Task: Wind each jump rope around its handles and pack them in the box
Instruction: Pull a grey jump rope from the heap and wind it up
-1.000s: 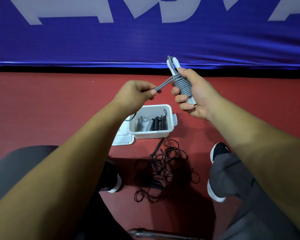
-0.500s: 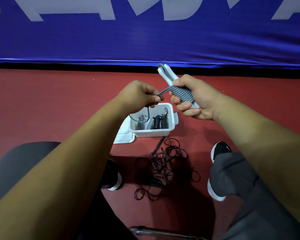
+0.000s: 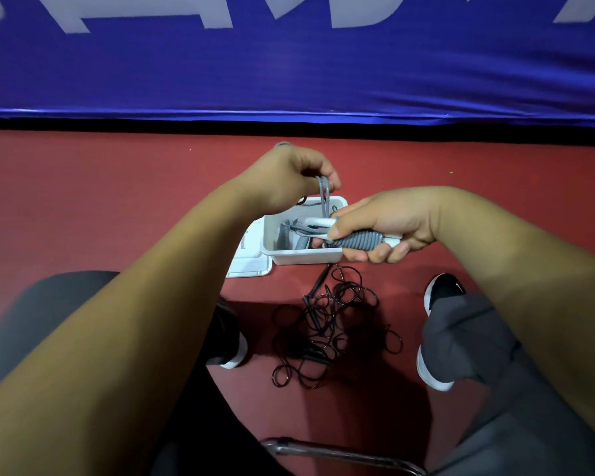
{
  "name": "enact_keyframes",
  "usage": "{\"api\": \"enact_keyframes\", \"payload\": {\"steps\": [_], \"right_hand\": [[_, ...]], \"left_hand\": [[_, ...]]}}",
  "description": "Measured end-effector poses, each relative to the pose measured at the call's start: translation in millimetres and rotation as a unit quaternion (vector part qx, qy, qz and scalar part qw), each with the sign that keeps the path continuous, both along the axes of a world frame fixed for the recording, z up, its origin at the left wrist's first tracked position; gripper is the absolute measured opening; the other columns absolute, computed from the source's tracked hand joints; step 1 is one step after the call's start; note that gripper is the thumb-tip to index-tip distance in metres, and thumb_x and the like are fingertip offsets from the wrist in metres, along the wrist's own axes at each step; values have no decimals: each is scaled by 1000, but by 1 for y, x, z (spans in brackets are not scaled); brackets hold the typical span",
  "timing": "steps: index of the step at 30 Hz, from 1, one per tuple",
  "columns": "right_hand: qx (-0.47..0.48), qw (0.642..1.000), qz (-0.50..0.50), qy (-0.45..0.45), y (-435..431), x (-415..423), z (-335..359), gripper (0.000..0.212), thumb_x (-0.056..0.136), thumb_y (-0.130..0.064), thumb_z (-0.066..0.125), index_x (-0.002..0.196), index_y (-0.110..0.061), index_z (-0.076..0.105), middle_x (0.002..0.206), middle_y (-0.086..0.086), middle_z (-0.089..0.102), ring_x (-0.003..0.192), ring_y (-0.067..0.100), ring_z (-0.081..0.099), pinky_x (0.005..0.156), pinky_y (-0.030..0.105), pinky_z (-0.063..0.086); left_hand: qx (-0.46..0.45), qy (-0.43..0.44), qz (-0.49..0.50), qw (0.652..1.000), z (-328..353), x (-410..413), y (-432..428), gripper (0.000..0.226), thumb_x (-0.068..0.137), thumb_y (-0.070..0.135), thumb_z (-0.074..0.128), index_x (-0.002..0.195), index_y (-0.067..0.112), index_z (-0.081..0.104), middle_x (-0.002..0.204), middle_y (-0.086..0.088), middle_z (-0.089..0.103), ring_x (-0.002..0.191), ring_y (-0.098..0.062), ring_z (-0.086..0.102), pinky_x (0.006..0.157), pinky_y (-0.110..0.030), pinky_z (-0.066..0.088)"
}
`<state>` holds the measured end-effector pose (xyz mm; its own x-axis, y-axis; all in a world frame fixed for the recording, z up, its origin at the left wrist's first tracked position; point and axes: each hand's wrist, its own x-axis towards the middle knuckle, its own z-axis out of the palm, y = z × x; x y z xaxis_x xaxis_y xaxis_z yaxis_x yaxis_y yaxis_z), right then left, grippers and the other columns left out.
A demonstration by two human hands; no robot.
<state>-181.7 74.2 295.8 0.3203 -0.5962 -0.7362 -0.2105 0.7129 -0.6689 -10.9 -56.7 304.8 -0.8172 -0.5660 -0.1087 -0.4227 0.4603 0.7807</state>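
Observation:
My right hand (image 3: 389,223) grips a grey jump rope (image 3: 358,239) wound in tight coils round its white handles, which now lie level and point left over the white box (image 3: 306,257). My left hand (image 3: 292,180) pinches the last grey loop of that rope (image 3: 323,197), holding it up above the handle tips. Inside the box lie wound ropes, grey and black, partly hidden by my hands. A loose black jump rope (image 3: 330,324) lies tangled on the red floor in front of the box.
The box's white lid (image 3: 251,259) lies flat at its left side. My two feet in dark shoes (image 3: 442,293) flank the black tangle. A blue padded banner (image 3: 289,63) runs along the far edge of the floor. A metal chair bar (image 3: 340,455) crosses below.
My right hand has lowered and tipped the wound handles from upright to level over the box. My left hand has shifted from pulling the rope end sideways to holding its loop up above them.

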Motion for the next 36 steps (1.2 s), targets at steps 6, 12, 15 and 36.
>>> {"api": "enact_keyframes", "payload": {"steps": [6,12,15,36], "right_hand": [[-45,989,-64,124,-7,-9,-11,19,100,-30,68,110,-13,68,76,7,59,49,13,45,38,15,29],[-91,962,-177,188,-13,-14,-20,25,102,-36,64,111,-13,65,67,2,63,44,12,50,42,19,37],[-97,955,-250,124,-17,-15,-23,33,102,-35,69,121,-8,63,75,5,66,55,13,58,46,23,45],[-58,909,-410,-41,-19,-15,-7,53,89,-80,62,98,-27,61,70,-6,57,50,5,41,39,15,24]], "left_hand": [[-119,-19,-10,993,3,-3,2,12,94,17,75,98,25,82,89,15,73,81,7,63,74,-13,44],[-189,-83,-19,978,3,-4,5,12,93,20,74,103,22,80,88,7,68,81,-12,61,64,-18,42],[-177,-100,23,979,0,-3,6,11,90,15,73,99,18,79,80,4,69,74,-18,60,63,-24,41],[-48,42,52,997,-10,-8,14,9,104,24,62,98,17,62,84,3,67,82,-13,70,82,-42,58]]}}
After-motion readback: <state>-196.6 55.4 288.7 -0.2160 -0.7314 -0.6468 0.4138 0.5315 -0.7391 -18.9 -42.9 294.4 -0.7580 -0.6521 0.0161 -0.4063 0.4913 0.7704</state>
